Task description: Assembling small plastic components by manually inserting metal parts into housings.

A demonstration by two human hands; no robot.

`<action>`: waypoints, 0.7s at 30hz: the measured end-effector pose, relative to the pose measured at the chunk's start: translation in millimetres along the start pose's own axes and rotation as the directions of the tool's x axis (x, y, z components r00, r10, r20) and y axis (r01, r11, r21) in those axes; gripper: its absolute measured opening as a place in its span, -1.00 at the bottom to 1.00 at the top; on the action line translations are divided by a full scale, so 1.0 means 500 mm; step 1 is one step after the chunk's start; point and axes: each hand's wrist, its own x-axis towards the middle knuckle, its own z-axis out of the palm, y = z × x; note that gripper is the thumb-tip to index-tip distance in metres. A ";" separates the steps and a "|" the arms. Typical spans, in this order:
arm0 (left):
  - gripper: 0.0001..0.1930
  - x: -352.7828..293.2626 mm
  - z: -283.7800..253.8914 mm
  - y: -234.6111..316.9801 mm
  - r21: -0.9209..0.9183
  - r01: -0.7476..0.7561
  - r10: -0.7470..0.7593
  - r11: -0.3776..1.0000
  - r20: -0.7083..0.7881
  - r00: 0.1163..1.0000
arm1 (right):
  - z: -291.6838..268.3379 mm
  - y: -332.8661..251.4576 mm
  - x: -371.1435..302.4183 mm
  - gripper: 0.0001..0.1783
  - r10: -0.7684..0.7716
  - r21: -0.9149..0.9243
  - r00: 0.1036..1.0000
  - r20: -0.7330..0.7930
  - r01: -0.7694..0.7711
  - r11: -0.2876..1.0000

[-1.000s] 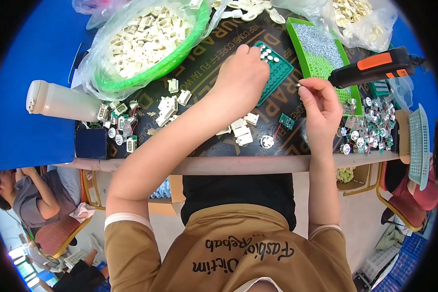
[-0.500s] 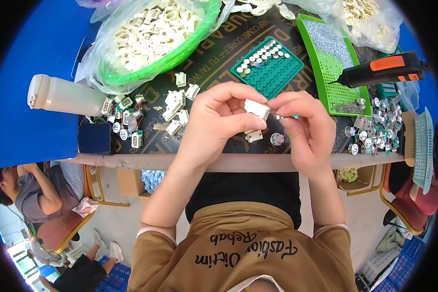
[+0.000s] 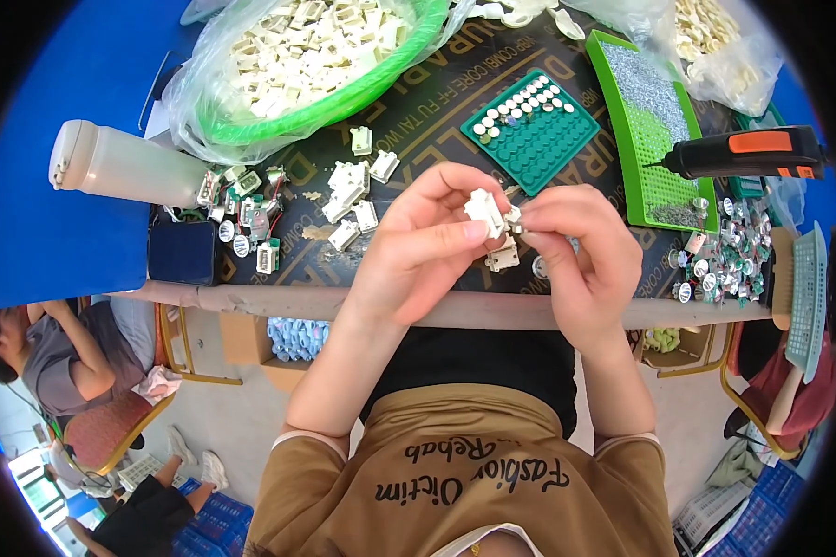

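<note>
Between thumb and fingers, my left hand (image 3: pixel 427 237) holds a small cream plastic housing (image 3: pixel 485 213) above the front of the table. My right hand (image 3: pixel 585 246) pinches a small pale part (image 3: pixel 513 218) against the housing's right side; its exact shape is partly hidden by the fingertips. Just below the held piece lies another cream housing (image 3: pixel 502 254). A round whitish part (image 3: pixel 540 267) sits beside my right fingers, mostly covered by them. Several loose cream housings (image 3: pixel 348 186) lie left of my left hand. Beyond my hands is a green tray (image 3: pixel 553 153) with rows of round silver pieces.
A green basket (image 3: pixel 344 102) lined with plastic holds many cream housings. At right are a green screw tray (image 3: pixel 627 130), a black-and-orange electric screwdriver (image 3: pixel 748 151) and piled circuit parts (image 3: pixel 720 265). At left stand a whitish bottle (image 3: pixel 125 167), a dark phone (image 3: pixel 182 252) and wired boards (image 3: pixel 251 209).
The housing in my left hand has turned more upright, and my right fingers have brought the small part up against it. The whole view has shifted slightly.
</note>
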 end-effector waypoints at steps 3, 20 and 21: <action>-0.66 -0.002 -0.011 -0.007 -0.048 0.031 -0.030 0.998 0.023 0.999 | 0.004 0.001 0.005 -0.83 0.005 -0.014 1.000 -0.031 -0.005 1.000; -0.63 -0.006 -0.023 -0.015 0.038 -0.085 0.083 0.996 0.033 0.996 | -0.012 0.011 0.023 -0.84 -0.153 -0.304 0.988 0.002 0.146 0.942; -0.60 -0.007 -0.027 -0.013 0.060 -0.093 0.093 0.994 0.003 0.996 | -0.025 0.018 0.035 -0.83 -0.066 -0.379 0.997 -0.033 0.049 0.924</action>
